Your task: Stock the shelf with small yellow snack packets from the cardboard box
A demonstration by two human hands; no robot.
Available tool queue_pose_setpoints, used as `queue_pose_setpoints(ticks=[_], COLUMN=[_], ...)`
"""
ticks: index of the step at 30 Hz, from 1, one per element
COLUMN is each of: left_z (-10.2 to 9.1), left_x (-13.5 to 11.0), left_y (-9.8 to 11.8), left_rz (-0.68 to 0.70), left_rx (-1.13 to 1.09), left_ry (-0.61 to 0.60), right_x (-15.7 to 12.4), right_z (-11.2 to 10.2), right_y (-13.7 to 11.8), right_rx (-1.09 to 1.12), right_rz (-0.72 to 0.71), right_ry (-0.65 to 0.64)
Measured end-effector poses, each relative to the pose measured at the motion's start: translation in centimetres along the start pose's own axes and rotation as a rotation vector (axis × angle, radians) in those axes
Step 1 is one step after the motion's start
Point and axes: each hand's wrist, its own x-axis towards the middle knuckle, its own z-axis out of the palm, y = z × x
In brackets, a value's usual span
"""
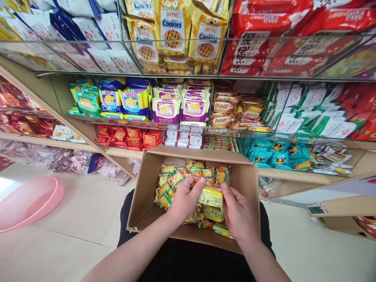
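Observation:
An open cardboard box [135, 203] rests on my lap, holding many small yellow, orange and green snack packets [164, 190]. Over its middle, my right hand [239, 213] grips the right end of a pale yellow snack packet [212, 197] between thumb and fingers. My left hand [186, 197] is closed at the packet's left end, thumb pressed against curled fingers. The left fingertips are partly hidden, though they seem to pinch the packet's edge. Below the held packet lie more yellow packets, partly covered by my hands.
Ahead stand glass-fronted shelves with yellow cookie bags [172, 29], purple soda biscuit packs [166, 109], red packets [120, 137] and teal packets [279, 154]. A pink plastic basket [44, 203] sits on the tiled floor at left. Another cardboard box [340, 225] is at right.

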Motion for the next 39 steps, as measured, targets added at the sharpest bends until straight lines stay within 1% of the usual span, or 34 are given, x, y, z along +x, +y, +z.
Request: queue_pose_setpoints(ticks=[3, 5, 9, 11, 13, 15, 17, 19, 20, 21, 22, 23, 24, 25, 26, 27, 28, 29, 30, 31, 32, 33, 34, 35, 37, 39], left_z=[-0.2, -0.2, -0.6, -1.0, -1.4, -1.7, -1.8, -1.7, -1.7, -1.6, -1.6, -1.5, -1.4, -1.3, -1.2, -1.1, -0.9, -0.8, -0.7, -0.6, -0.6, -0.6, -0.7, -0.8, -1.0, -1.1], left_x=[0.1, 0.1, -0.2, -0.4, -0.5, -0.5, -0.3, 0.0, 0.2, 0.3, 0.5, 0.6, 0.7, 0.7, 0.6, 0.5, 0.4, 0.3, 0.3, 0.2, 0.2, 0.2, 0.2, 0.2, 0.2, 0.1], left_y=[-0.3, -0.4, -0.6, -0.8, -1.0, -1.0, -0.8, -0.4, -0.2, 0.1, 0.3, 0.6, 0.8, 1.1, 1.4, 1.7, 1.9, 2.2, 2.3, 2.5, 2.5, 2.5, 2.5, 2.4, 2.2, 2.2], left_rz=[0.029, 0.054, 0.049, 0.038, 0.059, 0.1, 0.132, 0.159, 0.171, 0.173, 0.156, 0.115, 0.044, -0.057, -0.179, -0.306, -0.418, -0.498, -0.533, -0.526, -0.49, -0.439, -0.392, -0.355, -0.313, -0.285], left_rx=[0.101, 0.176, 0.264, 0.308, 0.375, 0.445, 0.487, 0.495, 0.485, 0.462, 0.417, 0.348, 0.255, 0.139, 0.006, -0.133, -0.265, -0.377, -0.467, -0.532, -0.571, -0.59, -0.591, -0.579, -0.532, -0.479], left_ry=[0.106, 0.131, 0.076, 0.061, 0.061, 0.061, 0.057, 0.058, 0.059, 0.065, 0.07, 0.068, 0.056, 0.027, -0.023, -0.092, -0.17, -0.232, -0.267, -0.273, -0.255, -0.221, -0.186, -0.16, -0.141, -0.149], right_x=[0.3, 0.6, 1.1, 1.1, 1.0, 0.9, 0.7, 0.7, 0.7, 0.9, 1.0, 1.3, 1.5, 1.8, 2.0, 2.2, 2.4, 2.4, 2.3, 2.1, 1.8, 1.5, 1.1, 0.8, 0.2, -0.1], right_z=[0.4, 0.5, 0.4, 0.2, 0.1, 0.2, 0.5, 0.8, 0.8, 0.7, 0.5, 0.2, -0.3, -0.8, -1.3, -1.7, -2.0, -2.2, -2.1, -2.0, -1.8, -1.6, -1.4, -1.3, -1.2, -1.1], right_y=[0.3, 1.0, 1.8, 1.4, 0.6, -0.1, -0.7, -1.1, -1.3, -1.4, -1.4, -1.4, -1.4, -1.3, -1.2, -1.2, -1.2, -1.3, -1.5, -1.6, -1.8, -1.9, -1.8, -1.7, -1.3, -0.7], right_rx=[-0.174, -0.237, -0.298, -0.364, -0.408, -0.4, -0.323, -0.222, -0.192, -0.195, -0.233, -0.298, -0.374, -0.456, -0.539, -0.617, -0.683, -0.741, -0.787, -0.819, -0.833, -0.835, -0.824, -0.8, -0.715, -0.589], right_rz=[-0.101, -0.129, -0.109, -0.12, -0.137, -0.121, -0.045, 0.05, 0.076, 0.069, 0.02, -0.074, -0.209, -0.374, -0.554, -0.733, -0.901, -1.053, -1.182, -1.289, -1.368, -1.412, -1.42, -1.394, -1.263, -1.049], right_ry=[0.139, 0.184, 0.167, 0.189, 0.196, 0.178, 0.153, 0.131, 0.127, 0.129, 0.146, 0.182, 0.227, 0.263, 0.26, 0.211, 0.129, 0.029, -0.059, -0.115, -0.128, -0.115, -0.099, -0.087, -0.037, 0.071])
